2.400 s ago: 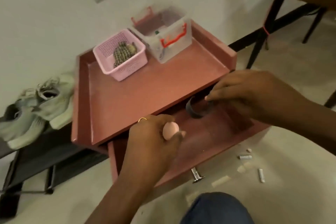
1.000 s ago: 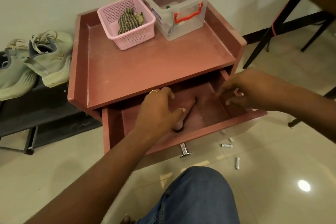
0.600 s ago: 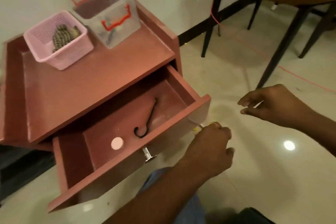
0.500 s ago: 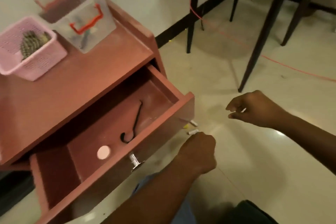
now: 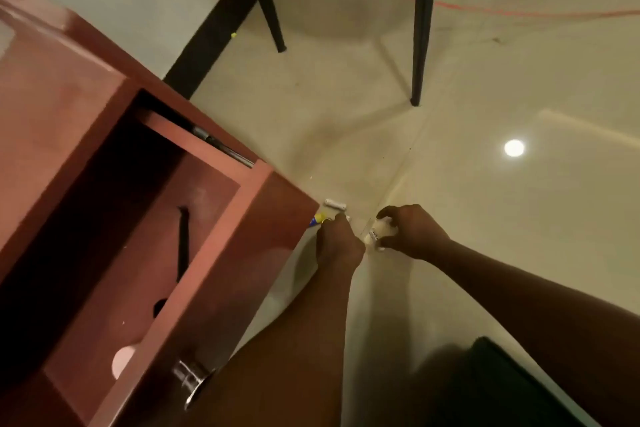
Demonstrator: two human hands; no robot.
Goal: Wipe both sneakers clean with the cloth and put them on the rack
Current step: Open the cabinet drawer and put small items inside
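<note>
Glossy floor (image 5: 485,218) by the open drawer (image 5: 225,270); right hand (image 5: 412,232) grips white cylinders (image 5: 375,234).

- The cabinet (image 5: 52,97) takes up the left side, and its drawer (image 5: 207,253) is pulled out toward the camera.
- In the drawer there's a hook (image 5: 182,243) midway and a disc (image 5: 123,360) nearer the front. The knob (image 5: 188,380) is on the outside.
- On the floor (image 5: 502,236) by the drawer's right corner lies a loose battery (image 5: 335,204). The left hand (image 5: 337,243) is just in front of it, and the right hand (image 5: 410,232) beside that holds more batteries (image 5: 375,234).
- Chair legs (image 5: 420,28) and a cord (image 5: 485,9) are well behind.
</note>
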